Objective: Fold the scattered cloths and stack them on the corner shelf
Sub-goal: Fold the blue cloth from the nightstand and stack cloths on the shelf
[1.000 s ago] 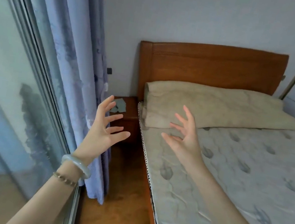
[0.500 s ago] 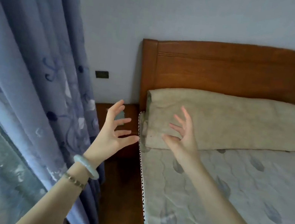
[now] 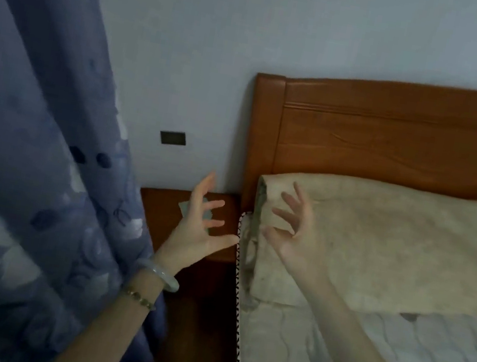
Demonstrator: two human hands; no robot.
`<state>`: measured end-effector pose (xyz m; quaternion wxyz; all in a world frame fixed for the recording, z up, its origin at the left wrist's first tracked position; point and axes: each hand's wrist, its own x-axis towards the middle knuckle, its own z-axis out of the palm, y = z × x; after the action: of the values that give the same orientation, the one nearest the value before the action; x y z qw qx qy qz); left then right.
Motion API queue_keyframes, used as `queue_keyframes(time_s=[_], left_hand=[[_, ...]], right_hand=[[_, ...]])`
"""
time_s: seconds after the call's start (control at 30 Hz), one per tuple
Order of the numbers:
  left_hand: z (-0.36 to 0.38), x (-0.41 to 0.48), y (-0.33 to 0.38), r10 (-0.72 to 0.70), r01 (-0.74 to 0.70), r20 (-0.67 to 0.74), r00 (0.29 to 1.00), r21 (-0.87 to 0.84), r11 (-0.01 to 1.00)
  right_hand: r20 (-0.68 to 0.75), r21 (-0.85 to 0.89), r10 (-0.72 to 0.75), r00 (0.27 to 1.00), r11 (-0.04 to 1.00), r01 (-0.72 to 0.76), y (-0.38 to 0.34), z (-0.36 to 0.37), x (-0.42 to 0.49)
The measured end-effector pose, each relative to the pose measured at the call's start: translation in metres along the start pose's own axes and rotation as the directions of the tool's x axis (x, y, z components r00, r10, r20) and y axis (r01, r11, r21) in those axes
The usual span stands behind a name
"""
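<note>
Held left hand and right hand up, fingers splayed and slightly hooked, nothing gripped. Left over the corner shelf, right before the beige blanket on the bed. Glimpsed a small greenish cloth lying on that shelf, half hidden by left fingers.

cloth: small, grey-green, seen lying flat on the shelf top (only partly visible) | corner shelf: brown wood, low, tucked into the room's corner
</note>
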<state>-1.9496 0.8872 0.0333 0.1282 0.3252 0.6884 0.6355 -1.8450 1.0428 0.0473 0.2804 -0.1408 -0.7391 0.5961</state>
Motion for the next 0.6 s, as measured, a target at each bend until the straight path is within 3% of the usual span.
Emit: queue_keyframes(time_s=[0.33,0.47,0.6], left_hand=[[-0.047,0.091,-0.08,-0.089,0.101,-0.115,0.989,0.103,0.99],[-0.065,0.122,-0.118,-0.154,0.172,-0.204,0.967,0.073,0.982],[-0.068,0.156,-0.161,-0.267,0.285,-0.191,0.944,0.071,0.956]], right_hand=[[0.205,-0.006,0.104,0.973,0.994,-0.105,0.06,0.069,0.111],[0.295,-0.003,0.151,0.944,0.988,-0.157,0.096,0.097,0.154],[0.33,-0.013,0.212,0.92,0.975,-0.22,0.135,0.118,0.206]])
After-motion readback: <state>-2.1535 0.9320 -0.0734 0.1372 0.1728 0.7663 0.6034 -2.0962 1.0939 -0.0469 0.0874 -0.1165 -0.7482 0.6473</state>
